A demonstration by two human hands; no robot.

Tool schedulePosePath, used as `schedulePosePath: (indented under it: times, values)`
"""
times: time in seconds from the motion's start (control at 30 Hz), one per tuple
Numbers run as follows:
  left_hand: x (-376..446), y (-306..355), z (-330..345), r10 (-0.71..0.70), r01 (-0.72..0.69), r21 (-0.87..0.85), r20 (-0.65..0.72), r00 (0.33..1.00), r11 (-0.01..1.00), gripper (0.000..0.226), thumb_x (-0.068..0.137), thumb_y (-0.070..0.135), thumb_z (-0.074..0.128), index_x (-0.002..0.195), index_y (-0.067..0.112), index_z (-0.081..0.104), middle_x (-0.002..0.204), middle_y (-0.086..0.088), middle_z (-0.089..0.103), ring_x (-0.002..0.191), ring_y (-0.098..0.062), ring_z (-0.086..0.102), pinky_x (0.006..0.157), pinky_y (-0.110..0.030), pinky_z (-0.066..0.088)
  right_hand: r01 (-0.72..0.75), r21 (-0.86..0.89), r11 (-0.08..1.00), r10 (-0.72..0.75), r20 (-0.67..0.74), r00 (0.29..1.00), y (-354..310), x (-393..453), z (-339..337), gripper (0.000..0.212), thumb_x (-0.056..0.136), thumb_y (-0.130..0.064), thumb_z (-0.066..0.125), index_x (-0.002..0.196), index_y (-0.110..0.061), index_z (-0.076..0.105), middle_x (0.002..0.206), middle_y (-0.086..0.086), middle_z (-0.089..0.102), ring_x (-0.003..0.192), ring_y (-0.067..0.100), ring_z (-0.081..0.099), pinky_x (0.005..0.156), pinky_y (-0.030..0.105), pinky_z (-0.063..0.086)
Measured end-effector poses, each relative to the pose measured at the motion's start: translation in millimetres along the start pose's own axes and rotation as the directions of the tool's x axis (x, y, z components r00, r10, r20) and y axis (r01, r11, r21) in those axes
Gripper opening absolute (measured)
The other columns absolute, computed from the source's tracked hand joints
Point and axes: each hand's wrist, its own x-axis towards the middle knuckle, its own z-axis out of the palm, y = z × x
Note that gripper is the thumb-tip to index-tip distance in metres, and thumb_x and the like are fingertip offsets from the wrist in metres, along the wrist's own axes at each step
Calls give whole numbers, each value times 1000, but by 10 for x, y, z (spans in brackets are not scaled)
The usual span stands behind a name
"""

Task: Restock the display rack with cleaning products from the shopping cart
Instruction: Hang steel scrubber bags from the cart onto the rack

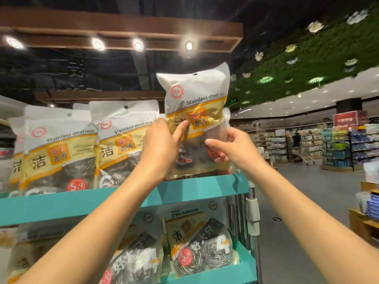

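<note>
I hold a white and yellow pack of stainless steel scourers [195,103] upright over the right end of the top teal shelf [196,189] of the display rack. My left hand [162,144] grips its left edge, thumb across the front. My right hand [231,148] pinches its lower right side. The pack's bottom is at the level of the shelf rim. Matching packs [123,140] stand in a row to the left on the same shelf. The shopping cart is out of view.
The lower teal tray holds packs of steel scourers [201,242]. A metal rack post [253,218] runs down the right side. To the right lies an open aisle floor [307,201], with wooden displays [367,220] at the far right and a distant person with a cart [297,148].
</note>
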Motion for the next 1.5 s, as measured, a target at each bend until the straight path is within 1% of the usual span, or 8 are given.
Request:
schedulePosePath:
  times: [0.23,0.33,0.57,0.73,0.83,1.0,1.23,1.5]
  values:
    - [-240,-98,71,85,-86,51,11,996,995,68,93,37,53,147,16,17,111,-18,61,96,-34,59,69,-29,34,-110,-139,984,131,149,980,199,4,80,28,84,-32,68,82,-10,51,73,5,59,53,14,62,49,24,53]
    - [-286,-114,90,111,-125,153,100,989,980,65,97,34,47,150,32,9,106,-18,63,90,-33,60,72,-33,39,-73,-318,945,134,173,976,192,41,52,32,83,-41,66,81,-12,52,69,10,58,54,18,62,68,43,54]
    - [-315,-96,126,52,-131,378,213,976,916,60,99,40,36,150,31,6,108,-22,56,96,-38,57,76,-42,43,-68,-486,871,161,153,975,170,-7,-8,45,82,-42,67,55,-17,41,50,-4,42,43,11,36,47,25,28]
    - [-346,-73,95,5,-112,408,254,967,906,57,99,39,37,150,31,12,109,-22,54,102,-40,55,78,-44,42,-40,-495,868,92,81,992,169,-74,24,38,81,-45,67,70,-12,52,65,-1,54,58,12,47,51,27,32]
    - [-389,-33,36,31,-139,456,236,971,879,53,99,35,42,147,25,23,121,-21,49,102,-41,56,76,-44,45,99,-505,857,-157,-73,985,137,-119,18,31,83,-37,67,98,-13,54,92,-1,57,85,14,52,69,25,37]
    - [-489,44,-32,44,-119,480,164,985,869,32,97,27,45,123,7,48,117,-15,49,105,-34,51,69,-35,35,384,-639,667,-380,153,912,17,-248,175,40,85,-31,65,115,-10,50,114,4,56,107,21,51,89,33,42]
    - [-918,-14,-611,-70,-6,650,92,993,760,31,94,20,47,121,5,48,115,-16,48,111,-33,44,78,-39,38,580,-534,615,-451,366,814,-14,-609,609,43,85,-28,64,118,-7,47,120,10,52,116,28,42,93,34,34]
    - [-1946,-183,-2085,-394,255,891,-96,914,375,25,89,15,48,109,1,52,112,-21,52,109,-39,47,87,-44,39,703,-118,701,-516,597,614,-490,-1622,1390,45,87,-32,61,122,-7,45,123,10,50,118,29,40,96,34,30]
